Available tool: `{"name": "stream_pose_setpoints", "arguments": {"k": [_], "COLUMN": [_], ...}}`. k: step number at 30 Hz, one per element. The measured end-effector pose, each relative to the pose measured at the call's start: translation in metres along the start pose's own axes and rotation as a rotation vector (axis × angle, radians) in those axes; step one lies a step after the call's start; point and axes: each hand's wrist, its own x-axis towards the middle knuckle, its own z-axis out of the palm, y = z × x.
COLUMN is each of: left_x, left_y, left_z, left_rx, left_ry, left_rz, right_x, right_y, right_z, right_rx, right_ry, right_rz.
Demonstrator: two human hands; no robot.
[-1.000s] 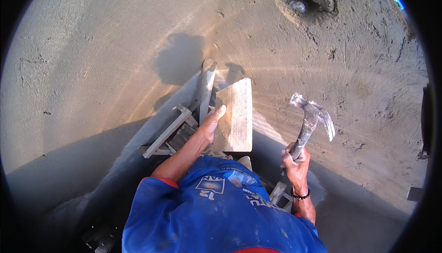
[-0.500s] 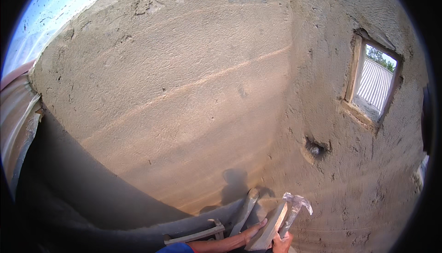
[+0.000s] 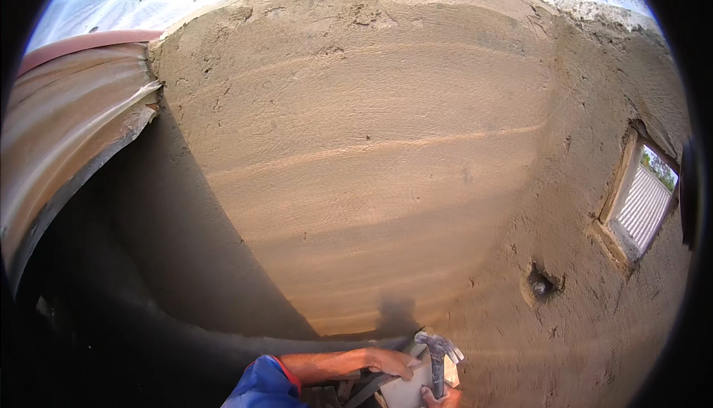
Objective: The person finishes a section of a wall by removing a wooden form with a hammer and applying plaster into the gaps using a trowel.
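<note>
At the lower edge my right hand (image 3: pixel 443 397) is closed round the handle of a claw hammer (image 3: pixel 438 347). The hammer stands upright, its worn metal head at the top and its claw toward the right. Just left of it is a pale, flat wooden board (image 3: pixel 405 392), its broad face showing. My left hand (image 3: pixel 394 362) reaches across from the left and grips the board's upper edge, fingers bent over it. The board's lower end is cut off by the picture's edge. I cannot tell whether my right hand also touches the board.
A rough plastered wall (image 3: pixel 371 207) stands ahead and meets a second wall at the right. That one has a framed window opening (image 3: pixel 642 200) and a hole (image 3: pixel 541 283). Corrugated sheeting (image 3: pixel 82 126) hangs at the left. Wooden pieces (image 3: pixel 345 389) lie below my left forearm.
The view has turned left, so the window and hole sit farther right. The board has swung so its broad face shows. The hammer has become more upright; both hands keep their holds.
</note>
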Motion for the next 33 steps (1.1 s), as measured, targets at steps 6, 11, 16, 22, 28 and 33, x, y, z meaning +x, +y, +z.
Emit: {"name": "stream_pose_setpoints", "arguments": {"k": [6, 11, 16, 22, 28, 33], "left_x": [-0.002, -0.007, -0.001, -0.02, -0.033, -0.023], "left_y": [-0.044, -0.041, -0.049, -0.036, -0.018, -0.052], "left_z": [0.009, 0.034, 0.04, 0.036, 0.034, 0.028], "left_rx": [0.197, 0.217, 0.414, 0.429, 0.381, 0.728], "left_ry": [0.421, 0.639, 0.897, 0.798, 0.846, 0.959], "left_rz": [0.128, 0.205, 0.316, 0.277, 0.225, 0.318], "right_x": [0.01, 0.013, 0.021, 0.026, 0.031, 0.038], "right_y": [-0.047, -0.036, -0.032, -0.039, -0.054, -0.045], "right_z": [0.01, 0.011, 0.016, 0.014, 0.019, 0.024], "right_rx": [-0.244, -0.316, -0.177, -0.282, -0.61, -0.235], "right_ry": [0.096, 0.063, 0.043, -0.021, -0.156, -0.166], "right_rz": [-0.43, -0.175, -0.212, -0.187, -0.07, -0.168]}}
